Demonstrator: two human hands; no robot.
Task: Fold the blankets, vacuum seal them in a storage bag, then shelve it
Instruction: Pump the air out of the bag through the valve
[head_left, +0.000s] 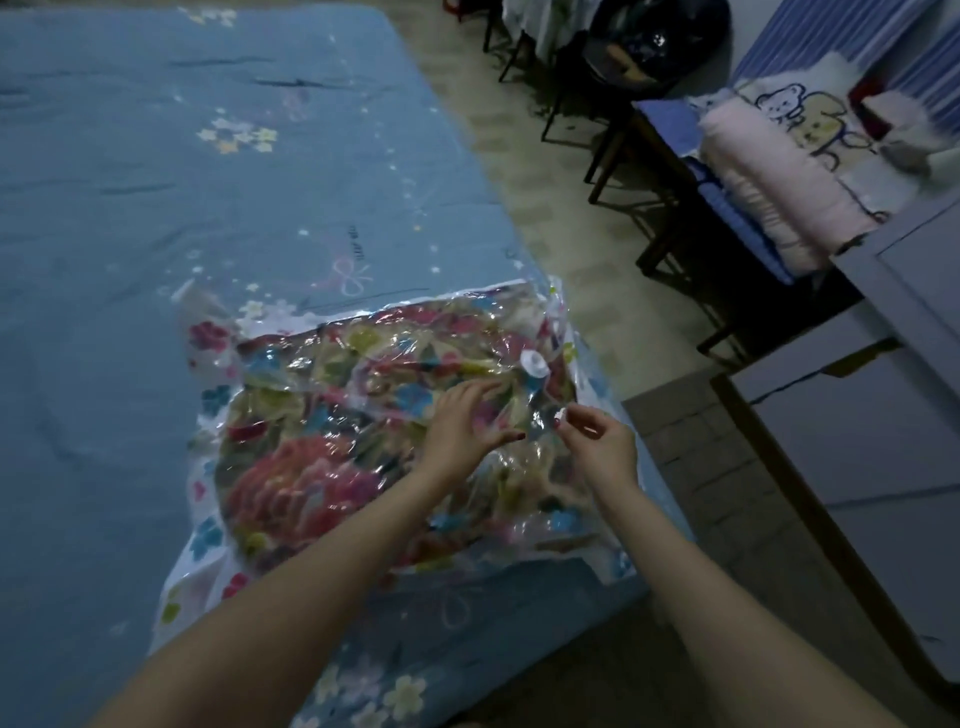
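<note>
Your folded floral blanket (332, 467) is already inside the clear storage bag (208, 353), which lies flat on the blue bed (156, 182) in the lower middle of the frame, so folding and bagging look done. The bag still looks puffy and wrinkled rather than tight, so by my reading the air has not been drawn out yet.

Your left hand (462, 426) rests on the plastic with fingers spread and only lightly curved, pressing rather than gripping. Your right hand (597, 441) pinches a small white piece (560, 414), probably the valve cap, just below and to the right of the white valve (535, 364) at the bag's right side. I cannot tell whether the zip edge is fully closed.

What remains, as I judge it: vacuum through the valve, cap it, then shelve the bag. No vacuum is in view.
</note>
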